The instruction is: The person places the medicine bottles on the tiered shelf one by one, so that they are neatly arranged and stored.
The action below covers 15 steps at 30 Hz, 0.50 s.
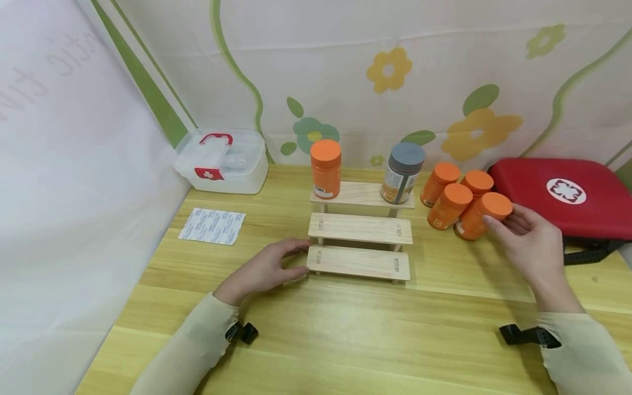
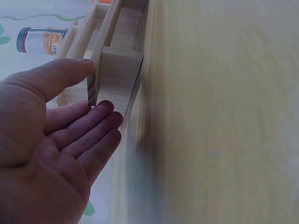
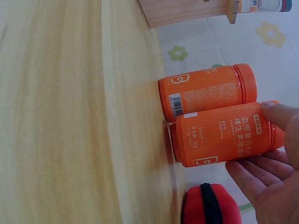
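Right hand [image 1: 530, 244]: thumb and fingers [image 3: 251, 179] close around the upper part of one orange jar [image 1: 471, 224], near its lid. This jar is at the near right of a tight cluster, beside the other orange jars [image 1: 448, 213] and left of the red case [image 1: 523, 192]. Its base looks raised in the right wrist view; I cannot be certain.

Left hand [image 1: 264, 267]: fingers relaxed, not clenched, thumb touching the left end of the lowest tier [image 1: 357, 262] of the wooden stand. Whether the other fingertips touch, I cannot tell.

Handling notes, my judgement: smooth round walls, so keep thumb opposite fingers and squeeze evenly. A grip this high lets the base swing; keep the jar upright and draw it straight up, away from its neighbours, lest one topple. Light pressure only from the left: the stand looks slight, and bears an orange-lidded jar [image 1: 326, 175] and a grey-lidded jar [image 1: 401, 174] on top.
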Motion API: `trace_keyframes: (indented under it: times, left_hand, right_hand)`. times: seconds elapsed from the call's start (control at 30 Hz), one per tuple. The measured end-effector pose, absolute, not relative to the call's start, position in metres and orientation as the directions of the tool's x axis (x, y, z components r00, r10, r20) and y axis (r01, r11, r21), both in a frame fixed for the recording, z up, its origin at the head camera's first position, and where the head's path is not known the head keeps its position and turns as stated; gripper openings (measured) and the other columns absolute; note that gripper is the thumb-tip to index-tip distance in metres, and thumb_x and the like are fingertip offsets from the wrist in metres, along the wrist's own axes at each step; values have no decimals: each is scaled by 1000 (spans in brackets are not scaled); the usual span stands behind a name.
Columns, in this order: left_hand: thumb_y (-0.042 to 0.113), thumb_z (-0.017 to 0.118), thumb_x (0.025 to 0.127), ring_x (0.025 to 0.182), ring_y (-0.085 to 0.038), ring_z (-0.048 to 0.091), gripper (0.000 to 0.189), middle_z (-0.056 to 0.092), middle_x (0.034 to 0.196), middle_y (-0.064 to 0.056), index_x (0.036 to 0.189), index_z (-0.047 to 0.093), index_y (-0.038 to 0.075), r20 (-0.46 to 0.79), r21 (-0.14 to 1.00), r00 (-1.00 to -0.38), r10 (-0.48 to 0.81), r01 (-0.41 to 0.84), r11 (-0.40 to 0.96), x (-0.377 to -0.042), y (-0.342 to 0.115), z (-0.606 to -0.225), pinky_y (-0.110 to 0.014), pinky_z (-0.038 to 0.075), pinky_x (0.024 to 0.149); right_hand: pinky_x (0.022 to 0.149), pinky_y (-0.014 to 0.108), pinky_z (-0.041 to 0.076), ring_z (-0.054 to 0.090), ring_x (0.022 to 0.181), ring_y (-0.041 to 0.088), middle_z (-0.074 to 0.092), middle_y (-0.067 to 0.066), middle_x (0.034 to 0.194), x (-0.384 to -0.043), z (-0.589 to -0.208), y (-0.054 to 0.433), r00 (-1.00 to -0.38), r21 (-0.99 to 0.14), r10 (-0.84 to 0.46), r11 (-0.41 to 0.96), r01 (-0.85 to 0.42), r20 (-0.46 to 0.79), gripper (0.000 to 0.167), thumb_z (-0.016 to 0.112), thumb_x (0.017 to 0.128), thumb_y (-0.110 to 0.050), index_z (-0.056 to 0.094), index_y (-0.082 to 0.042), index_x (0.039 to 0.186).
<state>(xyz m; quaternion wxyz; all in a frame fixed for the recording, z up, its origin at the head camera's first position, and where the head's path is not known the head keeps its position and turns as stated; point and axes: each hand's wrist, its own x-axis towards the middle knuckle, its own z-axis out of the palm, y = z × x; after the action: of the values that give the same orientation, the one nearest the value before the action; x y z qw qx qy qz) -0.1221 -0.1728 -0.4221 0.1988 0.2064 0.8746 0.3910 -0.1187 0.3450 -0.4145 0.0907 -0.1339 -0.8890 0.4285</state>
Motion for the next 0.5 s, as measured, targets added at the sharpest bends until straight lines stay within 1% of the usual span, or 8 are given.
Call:
trace_keyframes:
  times: [0.1, 0.17, 0.23, 0.33, 0.5]
  left_hand:
    - [26, 78, 101, 149, -28, 55, 60, 61, 158, -6, 156, 57, 11, -187, 767, -836, 516, 204, 608, -122, -173, -422, -52, 44, 126]
    - [26, 78, 101, 149, -28, 55, 60, 61, 157, -6, 156, 57, 12, -187, 767, -837, 514, 204, 609, -122, -173, -422, -52, 44, 126]
    - [26, 78, 101, 149, -28, 55, 60, 61, 157, -6, 156, 57, 12, -187, 766, -838, 512, 202, 610, -122, -173, -422, -52, 44, 126]
    - [26, 78, 101, 149, -28, 55, 60, 61, 157, -6, 156, 57, 13, -186, 766, -840, 510, 200, 610, -122, -173, -422, -52, 44, 126]
    - [26, 79, 101, 149, -28, 54, 60, 61, 157, -5, 156, 57, 13, -185, 767, -842, 506, 199, 610, -122, -173, -423, -52, 43, 126]
  right_hand:
    - [81, -4, 49, 56, 98, -25, 70, 1, 143, -115, -412, 345, -940, -803, 335, 576, 154, 60, 76, 82, 96, -42, 55, -5, 157]
    - [81, -4, 49, 57, 97, -24, 69, -15, 131, -112, -410, 345, -937, -816, 343, 559, 144, 69, 74, 83, 95, -39, 56, -6, 156]
    - [81, -3, 49, 59, 97, -23, 66, -26, 122, -109, -408, 345, -934, -832, 349, 539, 131, 79, 72, 85, 95, -36, 58, -7, 155]
    - [80, -3, 50, 61, 95, -23, 63, -32, 114, -104, -404, 344, -930, -842, 356, 527, 118, 93, 69, 85, 95, -33, 60, -8, 154]
    - [79, -2, 50, 63, 93, -22, 63, -35, 108, -96, -396, 341, -922, -861, 374, 498, 105, 105, 64, 86, 94, -26, 62, -8, 151]
